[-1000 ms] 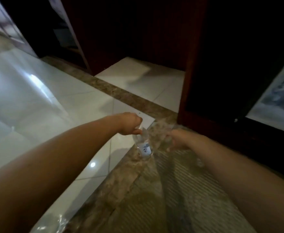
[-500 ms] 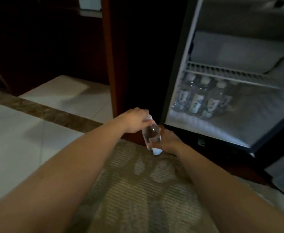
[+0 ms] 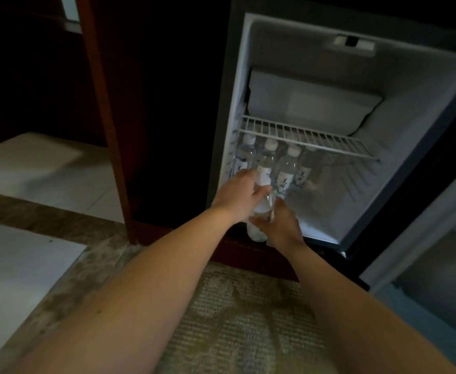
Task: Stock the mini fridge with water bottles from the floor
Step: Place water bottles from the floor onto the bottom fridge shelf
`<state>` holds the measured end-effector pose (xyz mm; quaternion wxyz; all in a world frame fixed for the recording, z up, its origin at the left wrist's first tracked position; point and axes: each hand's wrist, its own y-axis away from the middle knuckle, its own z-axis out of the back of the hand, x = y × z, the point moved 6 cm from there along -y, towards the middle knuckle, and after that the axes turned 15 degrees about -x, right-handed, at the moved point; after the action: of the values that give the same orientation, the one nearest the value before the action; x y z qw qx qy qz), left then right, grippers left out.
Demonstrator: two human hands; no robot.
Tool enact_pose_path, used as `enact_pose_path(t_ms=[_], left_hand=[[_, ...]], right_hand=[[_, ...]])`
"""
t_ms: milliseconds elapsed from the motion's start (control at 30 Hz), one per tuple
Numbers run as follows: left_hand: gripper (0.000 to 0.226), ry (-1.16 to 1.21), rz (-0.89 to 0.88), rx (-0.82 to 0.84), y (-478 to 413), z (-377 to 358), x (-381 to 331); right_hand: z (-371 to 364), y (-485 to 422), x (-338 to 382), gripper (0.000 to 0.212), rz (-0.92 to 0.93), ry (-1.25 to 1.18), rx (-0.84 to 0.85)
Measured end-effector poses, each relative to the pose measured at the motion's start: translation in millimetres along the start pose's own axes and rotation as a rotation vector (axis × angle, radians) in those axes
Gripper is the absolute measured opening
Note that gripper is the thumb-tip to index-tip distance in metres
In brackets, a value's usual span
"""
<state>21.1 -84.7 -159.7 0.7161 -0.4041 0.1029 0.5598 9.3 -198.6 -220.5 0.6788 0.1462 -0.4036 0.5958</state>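
Note:
A clear water bottle (image 3: pixel 259 225) with a white label is held between both hands at the lower front edge of the open mini fridge (image 3: pixel 399 147). My left hand (image 3: pixel 237 197) grips its upper part and my right hand (image 3: pixel 282 225) grips its lower side. Inside, several water bottles (image 3: pixel 286 168) with white caps stand in a row on the left of the fridge floor, under a white wire shelf (image 3: pixel 307 136). The held bottle is just in front of that row.
The fridge sits in a dark red wooden cabinet (image 3: pixel 108 130). Its open door (image 3: pixel 437 252) hangs at the right. A patterned beige rug (image 3: pixel 243 319) lies below my arms, and white floor tiles (image 3: pixel 19 265) with a brown marble strip are at the left.
The view has swung from the floor up to the open fridge. Both hands have carried the bottle up and forward to the fridge's front edge, and my right hand has joined the grip.

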Motion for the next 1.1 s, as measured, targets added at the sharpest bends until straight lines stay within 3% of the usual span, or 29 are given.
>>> enact_pose_path(t_ms=[67,233,433,633,1100], left_hand=[[0.02,0.13,0.034,0.008,-10,-13,-7],[0.038,0.308,0.111,0.096,-27,-46,-13],[0.048,0.265,0.159,0.269,-31,-91,-12],[0.054,0.197,0.24,0.423,-14,-142,15],[0.063,0.269,0.336,0.545,-14,-205,13]], right_hand=[[6,-13,-9,0.06,-0.045,-0.011,-0.068],[17,-46,-34,0.058,-0.113,0.001,-0.182],[36,-74,-68,0.067,-0.207,-0.008,-0.234],[41,-94,-101,0.054,-0.295,-0.035,-0.274],[33,-142,-106,0.051,-0.265,0.017,-0.26]])
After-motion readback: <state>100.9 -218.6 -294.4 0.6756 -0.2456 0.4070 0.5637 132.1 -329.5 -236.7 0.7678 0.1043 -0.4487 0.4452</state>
